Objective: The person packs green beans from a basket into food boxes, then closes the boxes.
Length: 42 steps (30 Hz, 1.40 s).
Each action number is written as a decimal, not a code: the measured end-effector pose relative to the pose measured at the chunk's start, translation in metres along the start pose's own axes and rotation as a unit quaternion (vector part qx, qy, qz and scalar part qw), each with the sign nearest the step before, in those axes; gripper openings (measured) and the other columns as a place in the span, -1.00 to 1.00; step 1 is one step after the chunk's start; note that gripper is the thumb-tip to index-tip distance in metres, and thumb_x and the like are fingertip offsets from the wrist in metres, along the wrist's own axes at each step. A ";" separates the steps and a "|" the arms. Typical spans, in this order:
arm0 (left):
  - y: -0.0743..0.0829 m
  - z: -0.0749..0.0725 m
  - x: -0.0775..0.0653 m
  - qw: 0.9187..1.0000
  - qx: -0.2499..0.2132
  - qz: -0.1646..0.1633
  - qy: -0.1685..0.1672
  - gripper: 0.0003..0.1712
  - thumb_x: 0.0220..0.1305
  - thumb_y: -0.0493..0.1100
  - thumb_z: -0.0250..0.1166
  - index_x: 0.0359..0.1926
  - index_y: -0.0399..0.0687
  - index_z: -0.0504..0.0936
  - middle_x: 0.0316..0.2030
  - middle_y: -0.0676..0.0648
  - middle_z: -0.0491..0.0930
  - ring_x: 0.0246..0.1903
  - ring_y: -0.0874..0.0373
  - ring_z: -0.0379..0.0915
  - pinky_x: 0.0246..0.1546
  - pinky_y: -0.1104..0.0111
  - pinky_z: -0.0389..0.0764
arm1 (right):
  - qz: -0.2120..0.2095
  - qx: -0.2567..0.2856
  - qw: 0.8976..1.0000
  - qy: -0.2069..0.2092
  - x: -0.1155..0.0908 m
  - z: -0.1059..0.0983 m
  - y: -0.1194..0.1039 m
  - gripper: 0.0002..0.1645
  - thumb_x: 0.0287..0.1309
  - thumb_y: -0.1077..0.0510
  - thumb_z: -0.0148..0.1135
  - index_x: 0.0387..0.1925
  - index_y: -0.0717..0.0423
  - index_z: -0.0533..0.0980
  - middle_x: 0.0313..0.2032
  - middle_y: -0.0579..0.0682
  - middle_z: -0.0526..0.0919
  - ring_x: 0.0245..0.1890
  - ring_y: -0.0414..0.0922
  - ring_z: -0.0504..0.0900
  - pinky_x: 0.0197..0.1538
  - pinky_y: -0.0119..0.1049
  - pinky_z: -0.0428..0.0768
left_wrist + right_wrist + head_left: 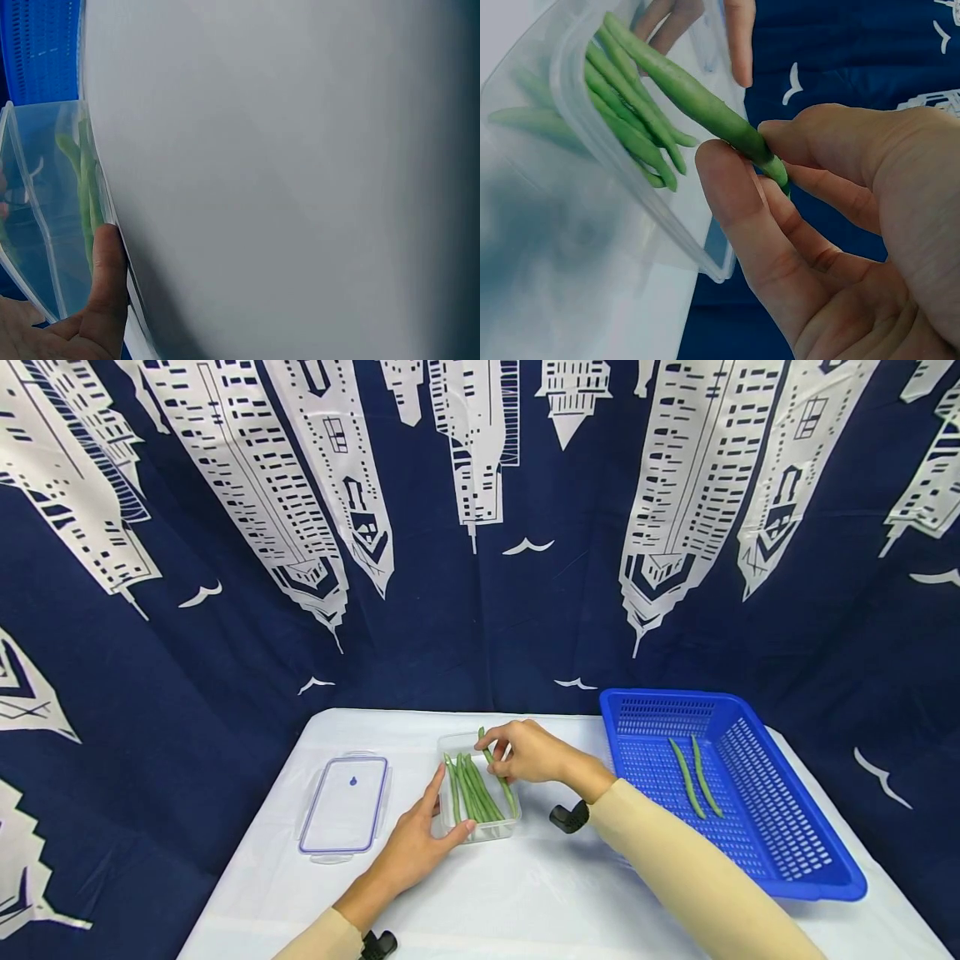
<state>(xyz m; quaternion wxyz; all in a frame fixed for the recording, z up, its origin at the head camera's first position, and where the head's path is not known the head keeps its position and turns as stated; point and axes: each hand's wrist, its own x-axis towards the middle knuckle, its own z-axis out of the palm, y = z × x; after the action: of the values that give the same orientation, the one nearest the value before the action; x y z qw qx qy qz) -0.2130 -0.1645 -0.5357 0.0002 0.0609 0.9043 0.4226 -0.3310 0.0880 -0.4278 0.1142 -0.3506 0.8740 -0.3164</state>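
Note:
A clear plastic container (pixel 492 832) stands on the table with several green beans (pixel 467 789) lying lengthwise in it. My right hand (pixel 528 752) pinches one green bean (pixel 697 105) near its end between thumb and fingers. The bean slants over the container's right side, its lower end inside the rim. At the container's near left corner is my left hand (pixel 420 839), fingers extended along the left wall and thumb (pixel 110 259) straight against the front wall. In the left wrist view, beans show through the see-through wall.
A blue plastic basket (pixel 806 889) stands on the right, with two green beans (pixel 696 777) on its floor. On the left lies a clear lid (pixel 345 806) with a blue-purple seal. A navy cloth (pixel 480 627) with white building prints hangs behind the white table (pixel 570 893).

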 end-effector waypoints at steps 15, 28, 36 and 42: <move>0.003 0.000 -0.001 1.000 0.001 -0.002 -0.001 0.24 0.59 0.36 0.49 0.96 0.27 -0.05 0.69 -0.48 0.42 0.54 -0.38 0.63 0.52 -0.37 0.62 | 0.011 -0.016 1.000 -0.003 0.005 0.004 0.003 -0.52 0.47 0.29 0.51 0.36 0.13 0.77 -0.20 -0.04 0.90 -0.48 -0.30 0.86 -0.28 -0.41 0.72; 0.004 0.002 0.000 1.000 0.000 -0.001 -0.001 0.27 0.57 0.40 0.49 0.96 0.26 -0.06 0.71 -0.44 0.42 0.54 -0.38 0.63 0.52 -0.37 0.62 | 0.021 -0.045 0.999 -0.008 0.005 0.005 0.003 -0.51 0.49 0.31 0.47 0.39 0.18 0.74 -0.14 0.02 0.91 -0.47 -0.29 0.85 -0.24 -0.42 0.72; 0.004 0.002 0.000 1.000 0.004 -0.004 0.003 0.25 0.59 0.36 0.49 0.96 0.27 -0.05 0.67 -0.49 0.44 0.52 -0.39 0.64 0.49 -0.39 0.63 | 0.011 -0.056 0.998 0.003 -0.004 -0.005 0.000 -0.55 0.57 0.24 0.46 0.39 0.21 0.73 -0.07 0.09 0.90 -0.46 -0.20 0.89 -0.20 -0.38 0.76; 0.002 0.003 -0.001 1.000 0.011 -0.010 0.008 0.25 0.57 0.38 0.50 0.96 0.31 -0.04 0.64 -0.41 0.53 0.52 -0.34 0.65 0.51 -0.37 0.62 | -0.016 -0.081 0.996 0.029 -0.014 -0.013 -0.001 -0.59 0.55 0.21 0.47 0.33 0.20 0.77 -0.10 0.06 0.91 -0.37 -0.21 0.90 -0.06 -0.33 0.82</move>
<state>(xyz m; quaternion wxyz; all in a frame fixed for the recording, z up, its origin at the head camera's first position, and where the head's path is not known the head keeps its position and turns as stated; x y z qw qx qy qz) -0.2121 -0.1616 -0.5362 -0.0032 0.0486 0.9092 0.4135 -0.3257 0.1034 -0.4174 0.0547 -0.3631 0.8941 -0.2563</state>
